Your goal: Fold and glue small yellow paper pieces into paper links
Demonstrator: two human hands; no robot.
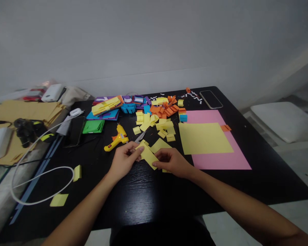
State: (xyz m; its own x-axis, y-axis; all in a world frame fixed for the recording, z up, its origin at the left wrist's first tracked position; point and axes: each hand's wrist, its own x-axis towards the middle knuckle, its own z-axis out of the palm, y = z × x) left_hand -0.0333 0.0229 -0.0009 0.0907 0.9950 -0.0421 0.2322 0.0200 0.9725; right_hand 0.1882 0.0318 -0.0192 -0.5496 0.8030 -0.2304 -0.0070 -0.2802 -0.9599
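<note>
Pinching the yellow slip (pixel 148 155) between thumb and fingers at both ends, the left hand (pixel 123 160) and right hand (pixel 176 162) hold it just above the table (pixel 259 186). From where I stand, I can't tell whether it is one layer or folded. To handle it well, I'd grip lightly near the edges, line up the corners before pressing any crease, and angle the fingers away from the scissors (pixel 141 137) lying close by the left hand. I count one held slip, one pair of scissors, one glue gun (pixel 118 137), one large yellow sheet (pixel 205 138) over one pink sheet (pixel 222 162), two phones (pixel 212 99) and two yellow pieces (pixel 77 173) near the cable (pixel 42 202). The heaped orange bits (pixel 164 110) overlap too much to count.
</note>
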